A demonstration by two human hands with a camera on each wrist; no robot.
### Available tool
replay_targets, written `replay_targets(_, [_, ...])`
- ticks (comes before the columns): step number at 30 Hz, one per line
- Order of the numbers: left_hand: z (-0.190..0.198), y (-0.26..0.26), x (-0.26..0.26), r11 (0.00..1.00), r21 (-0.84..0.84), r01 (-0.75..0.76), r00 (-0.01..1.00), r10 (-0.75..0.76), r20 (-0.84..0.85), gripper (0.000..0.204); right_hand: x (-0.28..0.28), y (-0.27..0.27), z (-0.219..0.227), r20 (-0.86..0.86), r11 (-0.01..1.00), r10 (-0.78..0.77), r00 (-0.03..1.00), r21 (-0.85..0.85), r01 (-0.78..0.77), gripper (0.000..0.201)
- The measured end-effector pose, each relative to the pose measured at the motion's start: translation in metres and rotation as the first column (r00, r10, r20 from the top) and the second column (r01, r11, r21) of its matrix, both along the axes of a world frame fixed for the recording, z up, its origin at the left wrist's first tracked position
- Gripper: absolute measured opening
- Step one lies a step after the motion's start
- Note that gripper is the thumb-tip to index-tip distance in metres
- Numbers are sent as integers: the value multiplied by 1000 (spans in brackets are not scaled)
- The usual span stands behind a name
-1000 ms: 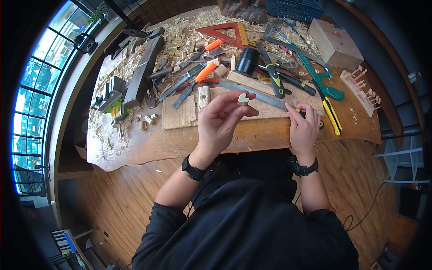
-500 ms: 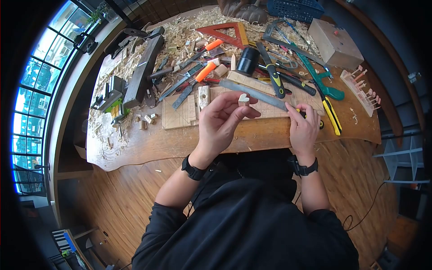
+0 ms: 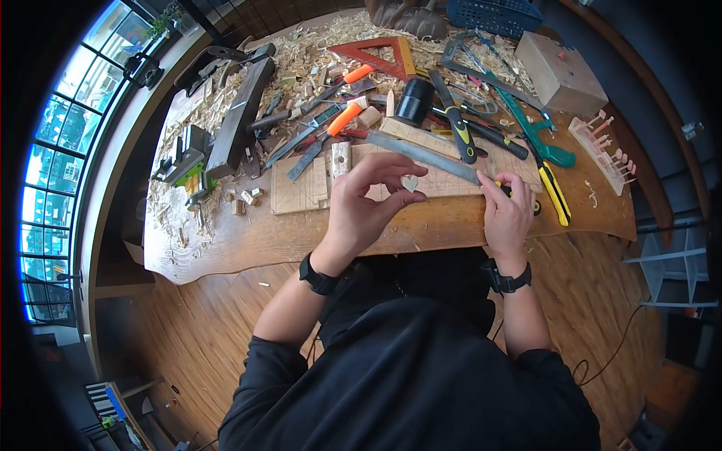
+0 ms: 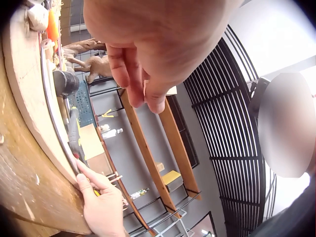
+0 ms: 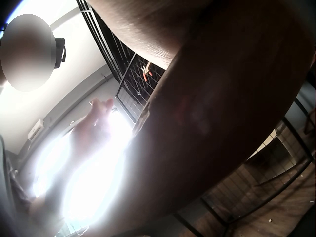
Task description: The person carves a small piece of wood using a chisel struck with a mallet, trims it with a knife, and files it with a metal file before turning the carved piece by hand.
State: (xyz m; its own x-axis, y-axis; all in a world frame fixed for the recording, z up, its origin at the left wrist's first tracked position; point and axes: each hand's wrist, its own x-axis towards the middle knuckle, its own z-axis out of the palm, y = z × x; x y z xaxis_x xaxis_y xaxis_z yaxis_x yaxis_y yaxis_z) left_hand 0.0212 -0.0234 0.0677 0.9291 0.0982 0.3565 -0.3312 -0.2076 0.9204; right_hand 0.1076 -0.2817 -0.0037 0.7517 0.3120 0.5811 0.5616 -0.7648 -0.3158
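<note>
Above the bench's front edge my left hand (image 3: 365, 203) pinches a small pale wooden heart (image 3: 409, 183) between thumb and fingertips. The heart's flat face is turned towards the head camera. In the left wrist view, the left hand (image 4: 158, 54) covers most of the piece. To the right, my right hand (image 3: 510, 214) grips the handle end of a long grey flat file (image 3: 425, 155). The file's blade points left across a pale wooden board (image 3: 293, 197). Fingers hide most of the file's handle, though a bit of yellow and black shows beside them.
Wood shavings and hand tools crowd the bench (image 3: 218, 248). Behind the file lie a black cylinder (image 3: 414, 101), a black-and-yellow handled tool (image 3: 460, 131) and a green-handled saw (image 3: 553, 152). A yellow cutter (image 3: 554, 195) and a pegged wooden rack (image 3: 602, 158) stand right.
The wooden heart has been turned in the left fingers, from showing its top and side to showing its flat face, slightly lower. The right hand and file have stayed put.
</note>
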Motion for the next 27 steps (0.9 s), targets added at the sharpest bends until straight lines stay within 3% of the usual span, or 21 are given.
replay_targets(1, [-1,5,1,1000,-3,-2,1000,2,0,39,0,0,0,4,1000,0,1000,1,0,35])
replay_targets(3, [-4,21,7,938,346,-15,997,-11,72,38,1,-1,-1,3,1000,0,1000,3,0,35])
replay_targets(6, [-17,34,11,976,218,-5,1000,3,6,35,0,1,0,6,1000,8,1000,3,-8,34])
replay_targets(11, [-20,46,9,951,306,-46,997,65,-53,29,0,1,1,20,1000,3,1000,-6,-3,32])
replay_targets(13, [-33,46,11,991,127,-28,994,42,-105,27,0,2,1,22,1000,5,1000,-7,-5,31])
replay_targets(16, [-45,47,12,997,67,-36,994,43,-100,26,0,2,1,26,1000,4,1000,-11,-3,31])
replay_targets(27, [-44,46,11,991,114,-64,993,75,-92,26,0,2,1,13,1000,3,1000,-17,-2,30])
